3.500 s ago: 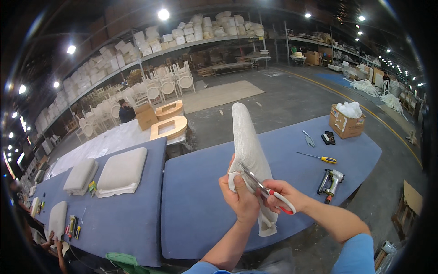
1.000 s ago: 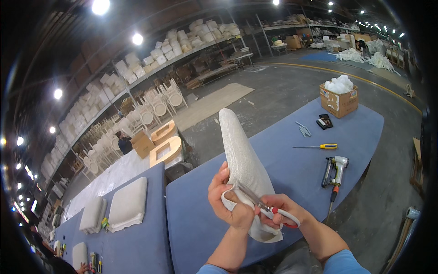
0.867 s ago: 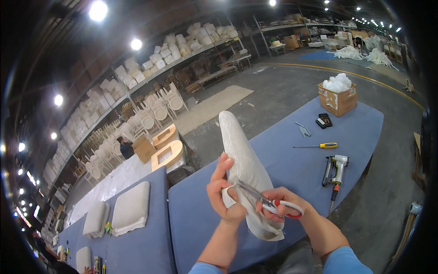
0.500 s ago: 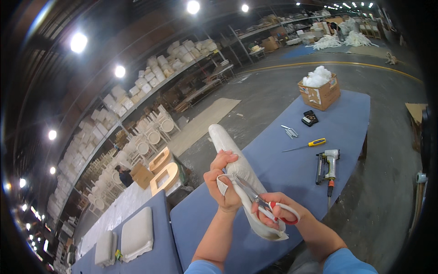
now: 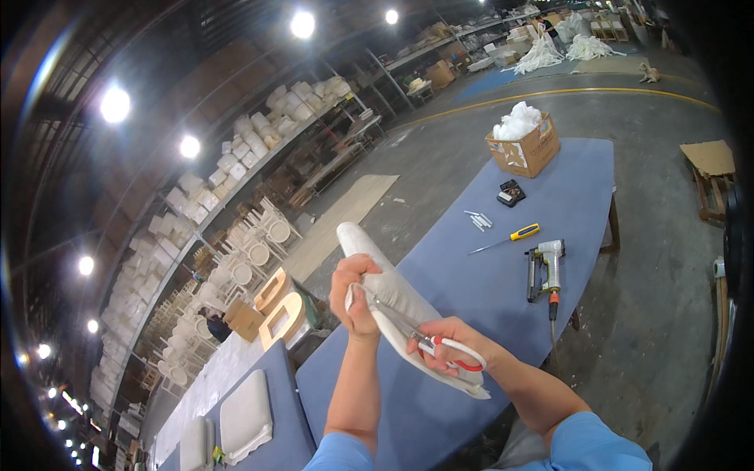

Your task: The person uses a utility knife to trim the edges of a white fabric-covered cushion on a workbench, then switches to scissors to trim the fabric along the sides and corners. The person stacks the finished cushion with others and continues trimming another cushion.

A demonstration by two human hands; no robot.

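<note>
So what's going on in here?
A person's left hand grips a pale, fabric-covered cushion near a loose edge of its cloth. The right hand holds scissors with blades along that cloth; whether they are cutting is hard to tell. On the blue table rest a yellow-handled screwdriver, a staple gun and a box of white fluff.

Wide fisheye view from head height, down across the blue table

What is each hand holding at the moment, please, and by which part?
The right hand holds the scissors by their red-and-white handles; the left hand grips the pale padded cushion by its loose fabric edge.
</note>
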